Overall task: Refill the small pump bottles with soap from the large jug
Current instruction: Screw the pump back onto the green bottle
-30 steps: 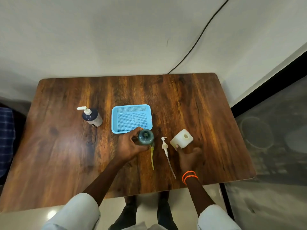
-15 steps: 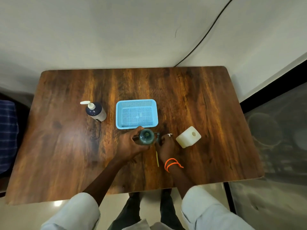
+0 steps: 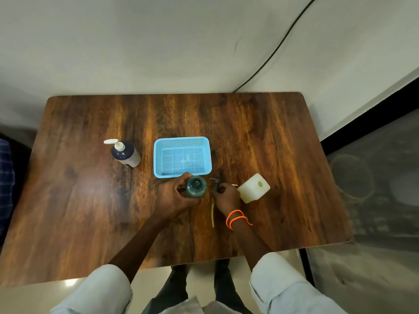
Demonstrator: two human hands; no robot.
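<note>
The left hand [image 3: 175, 197] wraps around the open green bottle [image 3: 196, 186] standing on the surface [image 3: 260, 137] before the blue basket [image 3: 158, 152]. The right hand [image 3: 226, 197] pinches a dark pump head [image 3: 217, 182] beside the white jug [image 3: 253, 188].

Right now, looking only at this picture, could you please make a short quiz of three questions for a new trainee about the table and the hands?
1. True or false: the green bottle in the left hand has no pump on it.
2. What stands closest to the right hand? A) blue basket B) white jug C) dark pump bottle
3. Fill in: the blue basket holds ____ bottles.

Key: 1 true; 2 B; 3 no.
</note>
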